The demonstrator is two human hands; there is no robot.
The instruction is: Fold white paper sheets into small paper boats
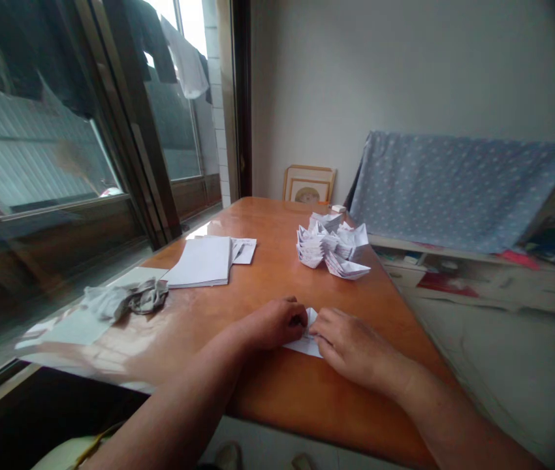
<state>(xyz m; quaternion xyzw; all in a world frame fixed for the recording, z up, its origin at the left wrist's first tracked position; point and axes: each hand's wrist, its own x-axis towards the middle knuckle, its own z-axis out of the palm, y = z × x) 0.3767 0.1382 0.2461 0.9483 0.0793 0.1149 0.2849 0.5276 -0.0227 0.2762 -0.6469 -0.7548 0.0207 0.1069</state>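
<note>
Left hand [272, 324] and right hand [350, 346] both closed on a folded white paper [305, 346], fingers pinching it, close to the near edge of the wooden table [277, 408]. Folded paper boats [329, 243] heaped toward far edge; stack of white sheets [202, 261] near window-side edge.

"Where's the light coming from?"

"The window [174, 124] on the left. Daylight glares white on the bench [277, 287] and streaks across its varnish."

"Shadows?"

"Faint and soft; the room is rather dim."

"And the edges?"

"Stretched and slightly smeared. The window frame [130, 117] leans hard, and the right corners fall dark."
</note>
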